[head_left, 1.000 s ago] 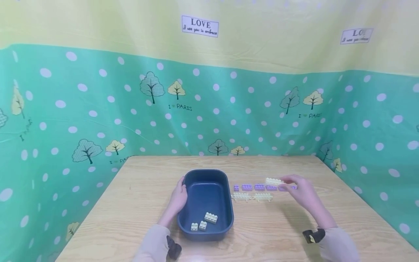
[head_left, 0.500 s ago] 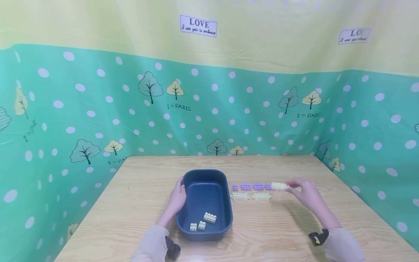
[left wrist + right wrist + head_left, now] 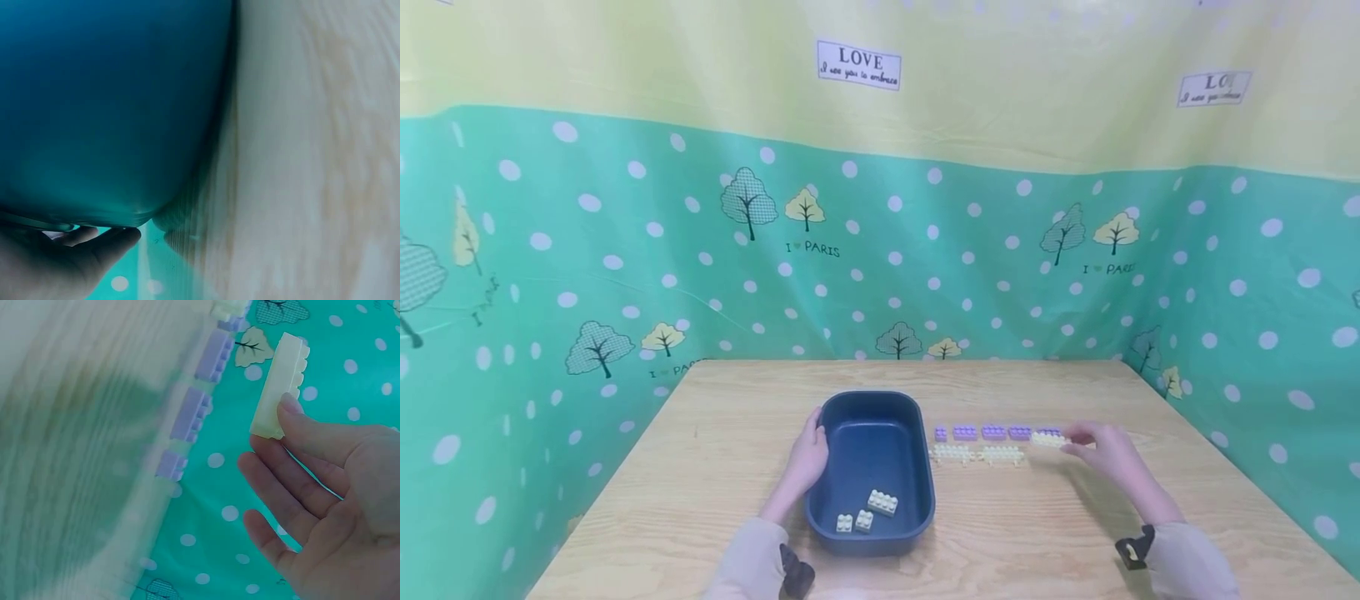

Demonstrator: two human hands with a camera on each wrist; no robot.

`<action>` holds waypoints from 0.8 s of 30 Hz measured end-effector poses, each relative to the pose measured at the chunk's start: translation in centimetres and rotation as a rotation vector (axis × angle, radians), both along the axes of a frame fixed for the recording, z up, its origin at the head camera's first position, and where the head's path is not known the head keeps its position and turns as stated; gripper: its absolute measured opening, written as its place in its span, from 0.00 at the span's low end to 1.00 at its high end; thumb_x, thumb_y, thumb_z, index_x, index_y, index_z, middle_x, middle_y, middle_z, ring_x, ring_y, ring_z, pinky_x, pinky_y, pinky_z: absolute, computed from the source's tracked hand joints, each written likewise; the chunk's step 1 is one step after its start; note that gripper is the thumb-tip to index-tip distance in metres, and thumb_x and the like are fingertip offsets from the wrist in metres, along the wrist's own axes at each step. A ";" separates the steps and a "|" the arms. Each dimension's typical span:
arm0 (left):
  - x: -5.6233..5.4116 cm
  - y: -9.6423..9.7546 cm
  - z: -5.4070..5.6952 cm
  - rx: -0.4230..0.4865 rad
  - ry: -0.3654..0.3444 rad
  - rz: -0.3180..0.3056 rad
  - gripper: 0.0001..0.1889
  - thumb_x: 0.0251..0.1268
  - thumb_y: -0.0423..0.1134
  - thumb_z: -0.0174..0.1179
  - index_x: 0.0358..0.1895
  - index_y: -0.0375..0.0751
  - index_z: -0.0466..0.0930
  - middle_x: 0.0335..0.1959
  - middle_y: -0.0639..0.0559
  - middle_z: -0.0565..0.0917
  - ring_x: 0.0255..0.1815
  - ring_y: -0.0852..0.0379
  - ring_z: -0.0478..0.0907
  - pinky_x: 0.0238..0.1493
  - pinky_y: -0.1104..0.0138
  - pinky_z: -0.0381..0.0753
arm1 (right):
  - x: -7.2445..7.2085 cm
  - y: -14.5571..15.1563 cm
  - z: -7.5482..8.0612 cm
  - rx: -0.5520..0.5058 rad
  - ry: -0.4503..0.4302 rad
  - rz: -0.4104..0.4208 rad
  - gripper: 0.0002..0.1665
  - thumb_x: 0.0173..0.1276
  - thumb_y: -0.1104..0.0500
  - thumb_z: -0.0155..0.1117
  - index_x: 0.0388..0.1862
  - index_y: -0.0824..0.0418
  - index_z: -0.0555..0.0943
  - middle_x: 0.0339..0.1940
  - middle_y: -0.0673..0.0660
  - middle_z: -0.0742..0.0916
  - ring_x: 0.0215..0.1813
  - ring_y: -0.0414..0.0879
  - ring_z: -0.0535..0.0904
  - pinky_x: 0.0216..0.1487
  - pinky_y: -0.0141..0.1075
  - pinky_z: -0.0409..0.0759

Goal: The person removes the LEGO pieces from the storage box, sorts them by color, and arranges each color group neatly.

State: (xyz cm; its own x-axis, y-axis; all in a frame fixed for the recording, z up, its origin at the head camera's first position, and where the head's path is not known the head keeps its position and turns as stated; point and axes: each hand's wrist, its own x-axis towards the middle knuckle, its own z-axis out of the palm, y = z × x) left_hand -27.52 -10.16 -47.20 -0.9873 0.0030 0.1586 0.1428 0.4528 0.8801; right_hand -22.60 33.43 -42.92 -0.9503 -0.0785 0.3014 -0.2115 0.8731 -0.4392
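Note:
My right hand pinches one end of a long pale-yellow building brick between thumb and fingers, the other fingers loosely bent. In the head view this brick is just in front of the right end of a row of purple bricks and hides part of the last one. To its left, two pale-yellow bricks lie end to end in front of that row. My left hand grips the left side of a dark-blue basin near its rim; the left wrist view shows the fingertips against its wall.
Several small pale-yellow bricks lie in the near part of the basin. Everything stands on a light wooden table. A green and yellow patterned curtain hangs behind the table and along both sides.
My right hand has carried the pale-yellow brick from over the purple row to just in front of its right end. The left hand and basin stay in place.

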 end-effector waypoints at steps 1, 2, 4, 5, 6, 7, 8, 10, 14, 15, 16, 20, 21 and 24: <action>0.0 0.0 0.0 0.000 0.002 0.000 0.25 0.73 0.32 0.33 0.70 0.25 0.49 0.69 0.27 0.57 0.70 0.31 0.54 0.70 0.43 0.55 | -0.1 0.1 -0.1 0.003 -0.014 0.001 0.15 0.57 0.64 0.67 0.42 0.72 0.81 0.38 0.68 0.86 0.42 0.61 0.82 0.46 0.56 0.80; 0.1 0.0 0.0 0.000 0.006 -0.001 0.25 0.73 0.32 0.33 0.70 0.25 0.49 0.69 0.26 0.57 0.69 0.31 0.54 0.70 0.43 0.55 | -0.2 0.3 -0.2 0.004 -0.027 0.005 0.15 0.57 0.64 0.66 0.42 0.72 0.81 0.38 0.68 0.86 0.42 0.61 0.81 0.46 0.56 0.80; 0.1 0.1 0.0 0.005 0.004 -0.003 0.25 0.73 0.32 0.33 0.70 0.25 0.49 0.69 0.26 0.57 0.69 0.31 0.54 0.70 0.43 0.55 | -0.4 0.5 -0.5 0.007 -0.052 0.007 0.15 0.57 0.65 0.66 0.42 0.72 0.81 0.39 0.68 0.86 0.42 0.61 0.81 0.47 0.56 0.79; 0.2 0.1 0.1 0.004 0.007 -0.003 0.25 0.73 0.32 0.33 0.70 0.25 0.49 0.69 0.26 0.57 0.69 0.30 0.54 0.70 0.43 0.56 | -0.4 0.7 -0.6 0.009 -0.062 0.007 0.14 0.57 0.65 0.66 0.42 0.71 0.81 0.39 0.68 0.86 0.42 0.61 0.81 0.47 0.56 0.79; 0.2 0.1 0.1 0.003 0.008 -0.003 0.25 0.73 0.31 0.33 0.70 0.25 0.49 0.69 0.26 0.57 0.69 0.30 0.54 0.70 0.43 0.56 | -0.5 0.8 -0.8 0.012 -0.069 0.010 0.14 0.57 0.65 0.66 0.42 0.72 0.81 0.39 0.69 0.85 0.42 0.61 0.81 0.47 0.56 0.79; 0.2 0.1 0.1 0.002 0.009 -0.003 0.25 0.73 0.31 0.33 0.70 0.25 0.49 0.68 0.26 0.57 0.69 0.30 0.54 0.70 0.43 0.56 | -0.6 0.9 -0.9 0.014 -0.079 0.006 0.14 0.58 0.65 0.65 0.42 0.71 0.81 0.39 0.68 0.85 0.42 0.61 0.81 0.47 0.56 0.79; 0.3 0.1 0.1 0.002 0.013 -0.002 0.25 0.73 0.31 0.33 0.70 0.25 0.50 0.68 0.25 0.58 0.69 0.30 0.55 0.70 0.43 0.56 | -0.7 1.0 -1.0 0.016 -0.085 0.005 0.13 0.58 0.66 0.65 0.42 0.71 0.81 0.39 0.68 0.86 0.42 0.61 0.81 0.47 0.56 0.79; 0.3 0.1 0.2 0.004 0.009 -0.001 0.25 0.73 0.32 0.33 0.70 0.25 0.50 0.69 0.26 0.57 0.69 0.31 0.54 0.70 0.43 0.56 | -0.8 1.1 -1.3 0.025 -0.094 0.000 0.13 0.58 0.65 0.65 0.42 0.70 0.82 0.39 0.67 0.86 0.42 0.61 0.81 0.46 0.56 0.79; 0.3 0.1 0.2 0.004 0.012 0.000 0.25 0.73 0.31 0.34 0.70 0.25 0.50 0.68 0.26 0.58 0.69 0.31 0.55 0.70 0.43 0.56 | -1.0 1.2 -1.6 0.034 -0.097 0.004 0.12 0.58 0.66 0.65 0.41 0.69 0.82 0.39 0.66 0.86 0.42 0.59 0.82 0.46 0.55 0.80; 0.3 0.1 0.2 0.003 0.011 -0.001 0.25 0.73 0.32 0.33 0.70 0.25 0.50 0.69 0.26 0.58 0.69 0.31 0.55 0.70 0.43 0.56 | -1.1 1.3 -1.6 0.036 -0.105 0.004 0.12 0.58 0.66 0.65 0.41 0.69 0.82 0.39 0.66 0.86 0.42 0.59 0.82 0.46 0.55 0.80; 0.3 0.1 0.2 0.002 0.012 -0.001 0.25 0.73 0.31 0.33 0.70 0.25 0.50 0.69 0.26 0.58 0.69 0.31 0.55 0.70 0.43 0.56 | -1.1 1.2 -1.7 0.037 -0.108 0.005 0.12 0.57 0.66 0.65 0.41 0.69 0.82 0.38 0.66 0.86 0.42 0.59 0.82 0.46 0.55 0.80; 0.2 0.1 0.1 -0.005 0.022 0.001 0.25 0.73 0.31 0.34 0.70 0.24 0.50 0.68 0.26 0.58 0.69 0.31 0.55 0.70 0.43 0.56 | -1.4 1.2 -1.9 0.038 -0.139 -0.014 0.12 0.58 0.65 0.66 0.41 0.68 0.83 0.38 0.64 0.86 0.42 0.58 0.82 0.47 0.55 0.80; 0.2 0.1 0.1 -0.007 0.025 0.002 0.25 0.73 0.31 0.34 0.70 0.24 0.50 0.68 0.26 0.58 0.69 0.31 0.55 0.70 0.43 0.57 | -1.5 1.2 -2.0 0.038 -0.146 -0.017 0.12 0.57 0.64 0.66 0.40 0.67 0.83 0.38 0.64 0.86 0.42 0.58 0.81 0.47 0.55 0.79; 0.3 0.1 0.2 -0.005 0.029 0.004 0.25 0.73 0.31 0.34 0.69 0.24 0.50 0.68 0.26 0.58 0.69 0.31 0.56 0.70 0.43 0.57 | -1.8 1.2 -2.4 0.047 -0.147 -0.025 0.11 0.57 0.64 0.66 0.39 0.66 0.83 0.37 0.63 0.86 0.42 0.59 0.81 0.47 0.55 0.79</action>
State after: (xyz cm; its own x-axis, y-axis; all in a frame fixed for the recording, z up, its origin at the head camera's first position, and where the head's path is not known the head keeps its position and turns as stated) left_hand -27.24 -10.04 -47.02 -0.9823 -0.0002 0.1872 0.1663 0.4582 0.8731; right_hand -24.40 34.66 -45.28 -0.9857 -0.0653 0.1551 -0.1259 0.8978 -0.4221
